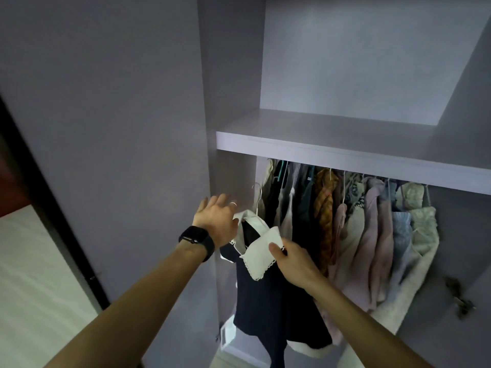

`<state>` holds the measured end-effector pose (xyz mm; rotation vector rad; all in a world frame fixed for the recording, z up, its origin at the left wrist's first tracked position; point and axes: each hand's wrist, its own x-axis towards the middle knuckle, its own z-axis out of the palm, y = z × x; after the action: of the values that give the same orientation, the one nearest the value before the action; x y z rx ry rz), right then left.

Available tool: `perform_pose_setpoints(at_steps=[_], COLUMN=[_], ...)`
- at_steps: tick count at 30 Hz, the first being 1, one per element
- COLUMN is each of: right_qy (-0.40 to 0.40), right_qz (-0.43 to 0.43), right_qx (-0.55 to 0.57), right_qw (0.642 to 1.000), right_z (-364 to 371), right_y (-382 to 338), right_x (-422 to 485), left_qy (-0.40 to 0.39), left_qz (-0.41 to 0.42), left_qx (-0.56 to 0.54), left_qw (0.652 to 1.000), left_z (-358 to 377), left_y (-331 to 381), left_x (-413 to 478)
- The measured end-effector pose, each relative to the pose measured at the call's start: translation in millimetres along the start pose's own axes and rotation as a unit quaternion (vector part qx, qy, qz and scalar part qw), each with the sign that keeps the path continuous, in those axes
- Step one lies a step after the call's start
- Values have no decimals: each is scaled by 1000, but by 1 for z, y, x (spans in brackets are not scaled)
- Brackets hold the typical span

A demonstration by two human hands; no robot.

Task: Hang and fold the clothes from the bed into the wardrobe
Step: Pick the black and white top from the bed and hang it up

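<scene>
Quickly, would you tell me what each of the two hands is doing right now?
Left hand: open, fingers straight.
Right hand: pinches the white collar of the dark top.

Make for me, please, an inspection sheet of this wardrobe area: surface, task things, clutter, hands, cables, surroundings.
Surface: pale wardrobe shelf above the hanging space.
Job's things: dark top with white collar on a hanger. Its hook seems to be free below the shelf. A row of hanging clothes is to its right.
Clutter: nothing seen.
Hands: left hand has straight fingers beside the collar and a watch on the wrist. Right hand pinches the collar.
Cables: nothing seen.
Surroundings: wardrobe door at left, metal hinge at right, pale floor lower left.
</scene>
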<state>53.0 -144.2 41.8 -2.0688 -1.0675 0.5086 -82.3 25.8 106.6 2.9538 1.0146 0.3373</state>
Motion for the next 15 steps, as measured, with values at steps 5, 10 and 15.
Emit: perform_pose_setpoints(at_steps=[5,10,15], right_qy=[18,91,185], right_qz=[63,102,103], right_qx=[88,107,87], right_qw=[994,985,973], right_z=[46,75,93], right_y=[-41,-67,-57], right_x=[60,146,228], left_qy=[45,112,174], left_qz=[-22,-13,-20], left_qx=[91,189,322], left_qw=[995,976,930], left_z=[-5,5,26], left_y=[-52,-88,-97], left_x=[16,37,57])
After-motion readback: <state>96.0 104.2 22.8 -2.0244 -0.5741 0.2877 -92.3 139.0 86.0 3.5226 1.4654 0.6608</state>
